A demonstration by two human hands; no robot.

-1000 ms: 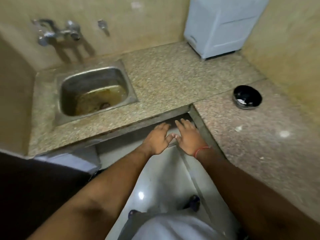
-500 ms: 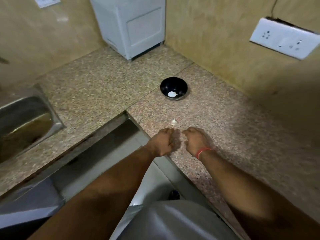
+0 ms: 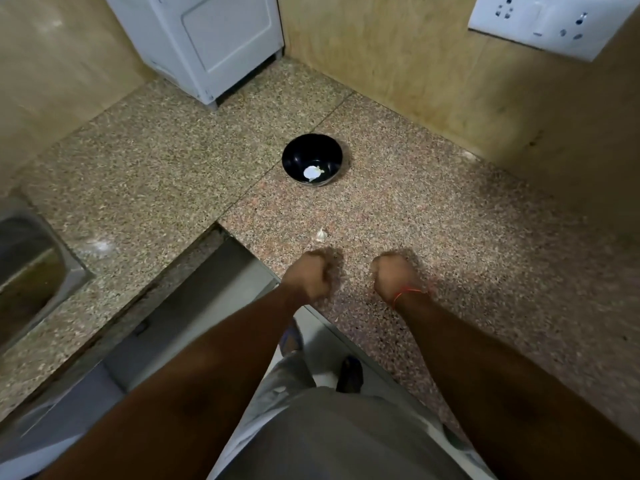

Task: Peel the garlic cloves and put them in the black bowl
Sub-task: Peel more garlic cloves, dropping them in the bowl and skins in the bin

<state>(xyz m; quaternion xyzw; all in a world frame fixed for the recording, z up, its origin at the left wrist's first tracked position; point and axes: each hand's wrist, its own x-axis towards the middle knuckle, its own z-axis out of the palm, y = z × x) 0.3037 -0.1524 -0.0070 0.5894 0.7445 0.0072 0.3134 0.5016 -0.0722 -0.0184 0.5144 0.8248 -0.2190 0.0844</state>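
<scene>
Standing right at the corner of the counter [image 3: 433, 216], this person has both arms stretched out over the speckled stone, fists hovering close to the surface. Left hand [image 3: 306, 275] is balled up tight, knuckles forward, and the right hand [image 3: 393, 271] is curled the same way, a red thread [image 3: 407, 293] tied round its wrist. The two are near each other but apart. Can't tell if either fist has anything tucked inside, the fingers are folded under and the whole bit is kinda blurry. One garlic clove [image 3: 320, 234] sits loose on the counter just beyond the hands, between them and the bowl [image 3: 311, 147] — touching neither. The bowl is black and stands further back on the counter, near where the two slabs meet, with something pale and white lying at the bottom of it. Behind that, tucked in the corner, is a white box-like appliance [image 3: 207, 39]. Up on the wall to the right there's a white socket plate [image 3: 547, 24]. Over on the far left you can see the edge of a steel sink [image 3: 38, 268] set into the counter — dark inside.
</scene>
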